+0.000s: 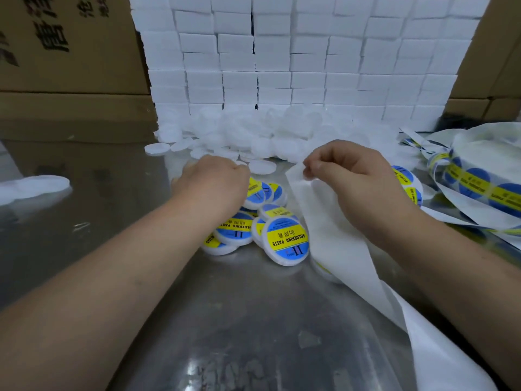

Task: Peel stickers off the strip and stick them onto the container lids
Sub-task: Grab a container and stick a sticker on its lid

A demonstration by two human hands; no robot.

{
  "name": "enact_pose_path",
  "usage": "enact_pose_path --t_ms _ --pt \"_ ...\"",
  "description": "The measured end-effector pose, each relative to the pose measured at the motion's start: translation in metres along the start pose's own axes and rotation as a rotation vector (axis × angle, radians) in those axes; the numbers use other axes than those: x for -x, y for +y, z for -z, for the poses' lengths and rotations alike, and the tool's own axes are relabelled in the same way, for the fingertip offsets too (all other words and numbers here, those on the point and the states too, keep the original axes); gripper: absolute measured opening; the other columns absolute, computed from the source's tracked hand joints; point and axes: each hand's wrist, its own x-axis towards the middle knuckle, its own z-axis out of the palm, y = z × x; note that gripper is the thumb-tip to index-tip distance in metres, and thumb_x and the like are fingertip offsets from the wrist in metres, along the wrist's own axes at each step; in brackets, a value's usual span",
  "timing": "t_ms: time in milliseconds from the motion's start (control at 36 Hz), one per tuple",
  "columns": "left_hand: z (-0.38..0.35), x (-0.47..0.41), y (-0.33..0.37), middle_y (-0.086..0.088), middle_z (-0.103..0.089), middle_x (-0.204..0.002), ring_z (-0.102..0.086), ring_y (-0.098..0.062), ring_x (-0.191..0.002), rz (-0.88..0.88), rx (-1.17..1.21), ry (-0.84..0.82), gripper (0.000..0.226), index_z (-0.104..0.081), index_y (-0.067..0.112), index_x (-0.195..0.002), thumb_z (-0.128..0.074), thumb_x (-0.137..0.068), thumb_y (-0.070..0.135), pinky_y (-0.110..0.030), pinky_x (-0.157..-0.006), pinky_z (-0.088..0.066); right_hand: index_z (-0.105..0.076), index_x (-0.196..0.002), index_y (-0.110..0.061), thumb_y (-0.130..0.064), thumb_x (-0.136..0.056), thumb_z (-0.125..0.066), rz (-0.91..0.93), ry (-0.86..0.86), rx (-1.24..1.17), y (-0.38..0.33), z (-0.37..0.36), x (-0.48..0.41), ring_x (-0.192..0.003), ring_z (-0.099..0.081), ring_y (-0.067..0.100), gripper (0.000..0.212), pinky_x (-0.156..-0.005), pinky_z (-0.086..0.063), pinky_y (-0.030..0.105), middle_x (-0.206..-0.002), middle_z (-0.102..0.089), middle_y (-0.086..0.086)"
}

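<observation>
Several labelled lids (286, 238) lie heaped between two hands, smooth white plastic discs topped with round blue stickers banded in yellow.

The right hand (352, 182) pinches the top end of the backing strip (329, 241) between thumb and forefinger; this glossy, bare white paper ribbon runs down to the table's near right edge. The left hand (214, 179) rests knuckles up on the far side of the heap, its fingers curled under and hidden, so its grip cannot be told. To the right lies a loose sticker strip (476, 184) in coils. Behind, plain lids (282, 134) form a translucent white pile against a wall of stacked matte white boxes (310, 66), flanked by brown cardboard cartons (70, 66). All of it sits on a reflective steel table (239, 320).
</observation>
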Motion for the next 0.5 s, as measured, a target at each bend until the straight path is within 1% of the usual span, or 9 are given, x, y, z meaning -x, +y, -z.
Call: enact_pose_path --t_ms 56,111,167,222,278,333,361,444,500 --pt "-0.004 -0.004 0.000 -0.009 -0.041 -0.078 -0.041 -0.028 -0.088 0.025 -0.089 -0.054 0.034 -0.036 0.014 -0.061 -0.029 -0.092 0.024 -0.040 -0.086 -0.040 -0.060 -0.071 -0.028 -0.005 -0.084 -0.054 0.011 0.000 -0.049 0.000 0.001 0.000 -0.076 -0.057 0.005 0.027 -0.067 -0.041 0.012 -0.076 -0.064 -0.003" --pt "-0.007 -0.006 0.000 -0.012 -0.046 -0.088 -0.040 -0.029 -0.094 0.050 -0.147 -0.062 0.030 -0.044 0.011 -0.070 -0.030 -0.092 0.026 -0.036 -0.083 -0.036 -0.060 -0.074 -0.029 0.001 -0.084 -0.053 0.039 -0.002 -0.087 -0.001 0.002 0.000 -0.080 -0.059 0.005 0.031 -0.072 -0.043 0.013 -0.078 -0.064 -0.005" --pt "-0.007 -0.005 -0.001 -0.012 -0.053 -0.108 -0.042 -0.029 -0.102 0.053 -0.176 -0.017 0.026 -0.058 0.017 -0.095 -0.037 -0.091 0.031 -0.034 -0.081 -0.032 -0.059 -0.077 -0.030 0.005 -0.083 -0.051 0.061 -0.004 -0.105 -0.002 0.003 0.000 -0.078 -0.059 -0.003 0.036 -0.072 -0.043 0.009 -0.079 -0.064 -0.011" --pt "-0.007 -0.004 -0.003 -0.009 -0.051 -0.125 -0.041 -0.029 -0.116 0.042 -0.210 0.019 0.035 -0.055 0.025 -0.120 -0.046 -0.089 0.037 -0.035 -0.086 -0.032 -0.059 -0.079 -0.032 0.006 -0.082 -0.050 0.072 -0.005 -0.110 -0.002 0.004 0.000 -0.079 -0.058 -0.007 0.039 -0.072 -0.042 0.009 -0.081 -0.064 -0.014" --pt "-0.008 -0.003 -0.004 -0.005 -0.050 -0.129 -0.041 -0.027 -0.121 -0.007 -0.184 0.093 0.040 -0.051 0.026 -0.126 -0.050 -0.088 0.039 -0.036 -0.094 -0.032 -0.058 -0.082 -0.032 0.008 -0.082 -0.049 0.073 -0.016 -0.118 -0.002 0.004 0.000 -0.083 -0.058 -0.005 0.041 -0.075 -0.043 0.013 -0.084 -0.065 -0.015" --pt "-0.007 -0.001 -0.002 0.002 -0.056 -0.120 -0.048 -0.023 -0.113 -0.112 -0.018 0.204 0.034 -0.054 0.027 -0.120 -0.048 -0.089 0.039 -0.036 -0.094 -0.034 -0.058 -0.084 -0.031 0.009 -0.081 -0.049 0.076 -0.033 -0.133 -0.002 0.003 0.000 -0.086 -0.059 -0.002 0.042 -0.078 -0.045 0.017 -0.087 -0.065 -0.015" --pt "-0.006 0.002 0.000 0.008 -0.060 -0.111 -0.054 -0.019 -0.102 -0.154 0.127 0.228 0.028 -0.055 0.028 -0.115 -0.046 -0.090 0.037 -0.034 -0.090 -0.038 -0.058 -0.084 -0.031 0.010 -0.081 -0.049 0.079 -0.040 -0.144 -0.003 0.003 0.001 -0.086 -0.059 -0.001 0.042 -0.079 -0.046 0.018 -0.088 -0.065 -0.014" --pt "-0.002 0.011 0.010 0.017 -0.065 -0.085 -0.049 0.002 -0.055 -0.199 0.591 0.108 0.012 -0.053 0.037 -0.093 -0.042 -0.093 0.032 -0.012 -0.057 -0.041 -0.058 -0.086 -0.028 0.012 -0.082 -0.049 0.094 -0.060 -0.199 -0.004 0.002 0.002 -0.084 -0.060 -0.003 0.042 -0.076 -0.048 0.015 -0.089 -0.065 -0.011" --pt "0.000 0.016 0.015 0.018 -0.066 -0.081 -0.049 0.009 -0.055 -0.216 0.730 0.021 0.015 -0.053 0.038 -0.090 -0.041 -0.095 0.030 -0.004 -0.048 -0.036 -0.059 -0.086 -0.027 0.014 -0.082 -0.049 0.111 -0.083 -0.236 -0.005 0.002 0.003 -0.083 -0.061 -0.003 0.042 -0.072 -0.048 0.013 -0.090 -0.065 -0.009"
